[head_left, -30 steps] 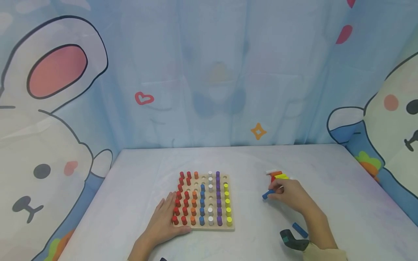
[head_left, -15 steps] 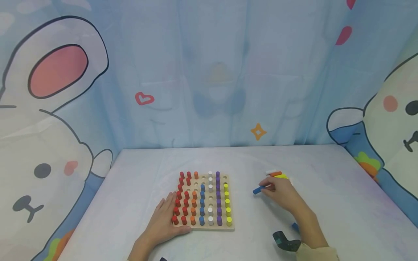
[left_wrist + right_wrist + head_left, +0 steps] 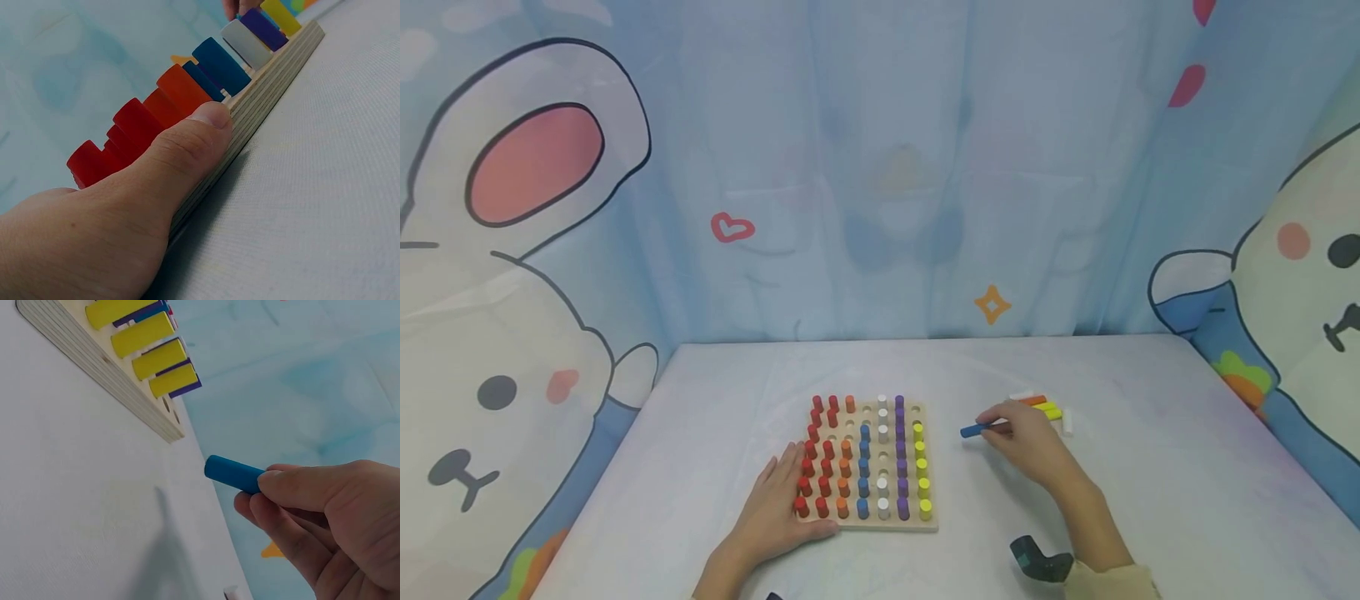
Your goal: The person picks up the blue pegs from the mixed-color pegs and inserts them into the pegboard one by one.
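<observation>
A wooden pegboard (image 3: 895,525) lies on the table with columns of red, orange, blue, white, purple and yellow pegs; some holes are bare. My left hand (image 3: 775,508) rests at its near-left corner, fingers extended along the left side. In the left wrist view, the thumb (image 3: 187,144) lies against the board's front edge, beside the orange pegs (image 3: 184,87). To the right of the board, my right hand (image 3: 1030,446) pinches a blue peg (image 3: 232,474) between thumb and fingers. The peg points toward the board, above the table and apart from the yellow pegs (image 3: 142,334).
Loose pegs lie just beyond my right hand: an orange peg (image 3: 1032,400), yellow pegs (image 3: 1049,408) and a white peg (image 3: 1067,422). A dark wrist device (image 3: 1041,560) sits by the right sleeve (image 3: 1108,581). A patterned blue curtain (image 3: 880,167) hangs behind the table.
My right hand has moved left toward the board, carrying the blue peg. Its forearm now covers another blue peg seen on the table before. The left hand has stayed in place.
</observation>
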`<state>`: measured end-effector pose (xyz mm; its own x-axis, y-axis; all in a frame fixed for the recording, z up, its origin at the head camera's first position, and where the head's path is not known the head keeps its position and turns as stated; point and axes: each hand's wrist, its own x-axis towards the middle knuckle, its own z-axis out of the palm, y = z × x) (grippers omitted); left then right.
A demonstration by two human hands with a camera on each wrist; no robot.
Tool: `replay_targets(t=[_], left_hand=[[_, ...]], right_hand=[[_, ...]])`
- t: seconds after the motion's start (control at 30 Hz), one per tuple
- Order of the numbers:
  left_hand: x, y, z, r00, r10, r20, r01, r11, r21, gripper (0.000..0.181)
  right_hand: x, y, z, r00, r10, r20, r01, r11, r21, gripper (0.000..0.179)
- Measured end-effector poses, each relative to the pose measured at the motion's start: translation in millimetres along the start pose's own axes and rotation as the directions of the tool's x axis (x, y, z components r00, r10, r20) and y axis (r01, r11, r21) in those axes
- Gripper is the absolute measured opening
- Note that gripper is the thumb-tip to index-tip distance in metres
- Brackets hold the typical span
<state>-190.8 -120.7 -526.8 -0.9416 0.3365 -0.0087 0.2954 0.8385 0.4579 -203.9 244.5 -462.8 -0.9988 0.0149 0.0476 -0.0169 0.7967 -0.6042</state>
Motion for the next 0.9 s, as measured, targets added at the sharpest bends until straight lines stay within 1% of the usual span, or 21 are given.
replay_targets(t=[0.2,0.43,0.77,0.9], left_hand=[[0.0,0.0,0.3,1.0,0.004,0.0,-0.004,1.0,-0.008,0.122],[-0.2,-1.8,0.4,1.0,0.008,-0.008,-0.008,1.0,-0.011,0.122],[0.4,-1.5,0.8,1.0,0.011,-0.006,-0.011,1.0,0.008,0.123],[-0.2,-2.1,0.6,1.0,0.014,-0.011,-0.014,1.0,0.015,0.123]], right_hand=[[0.6,-11,5,0.999,-0.011,-0.034,0.011,1.0,-0.003,0.021],[2.1,-25,9,0.997,-0.029,-0.066,0.028,1.0,-0.014,0.019],[4.8,-36,21,0.998,-0.028,-0.06,0.026,0.999,-0.031,0.018],[4.7,-40,26,0.997,-0.027,-0.07,0.024,0.999,-0.04,0.017]])
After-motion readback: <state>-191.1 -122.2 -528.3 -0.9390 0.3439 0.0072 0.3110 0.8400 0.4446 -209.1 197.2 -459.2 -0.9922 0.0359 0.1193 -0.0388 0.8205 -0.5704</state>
